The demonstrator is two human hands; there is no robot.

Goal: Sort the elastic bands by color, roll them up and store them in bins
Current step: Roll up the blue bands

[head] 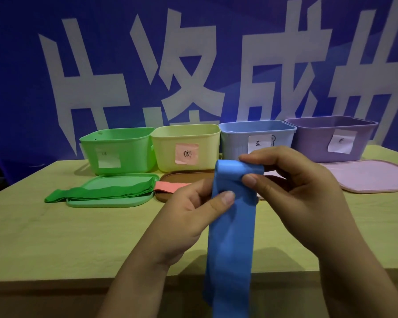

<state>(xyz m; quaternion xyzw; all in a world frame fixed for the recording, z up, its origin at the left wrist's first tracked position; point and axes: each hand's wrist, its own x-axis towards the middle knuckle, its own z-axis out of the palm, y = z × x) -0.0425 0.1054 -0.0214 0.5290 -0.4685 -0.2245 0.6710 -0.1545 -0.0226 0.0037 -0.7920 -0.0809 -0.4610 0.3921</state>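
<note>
Blue band: a wide blue elastic band (pixel 230 237) is held up above the pale wooden table (pixel 55 237); its top end is folded over, its length hangs down out of view.
Left hand: the left hand (pixel 189 210) pinches the band's left edge, thumb on the front.
Right hand: the right hand (pixel 292 182) pinches the folded top between thumb and fingers.
Sorted so far: flat green elastic bands (pixel 101 191) lie on the green plastic lid (pixel 106 203); a pink elastic band (pixel 168 187) lies on the brown lid (pixel 184 175).
Bins: the green plastic bin (pixel 117 150), yellow bin (pixel 186 145), light blue bin (pixel 255 138) and purple bin (pixel 326 138) stand in a row; their contents cannot be seen.
Judgement: rolling appears barely begun; the green and pink bands are unrolled and unstored.
</note>
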